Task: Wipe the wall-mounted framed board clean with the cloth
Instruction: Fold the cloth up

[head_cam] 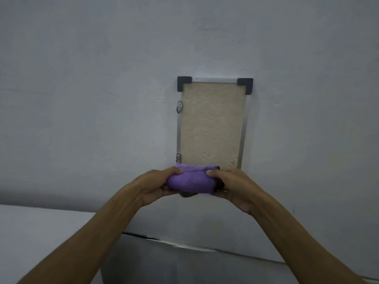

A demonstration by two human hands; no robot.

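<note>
Purple cloth (190,179), folded, is gripped by both hands: left hand (158,186) at its nine o'clock end, right hand (231,185) at three o'clock. Beige framed board (212,124) hangs at twelve o'clock; no writing shows.

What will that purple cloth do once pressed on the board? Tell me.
The purple cloth is bunched between the left hand and right hand, so it is probably soft and floppy. It likely flattens under pressure. Its fuzzy look suggests it may drag on the board, whose face looks rough.
</note>
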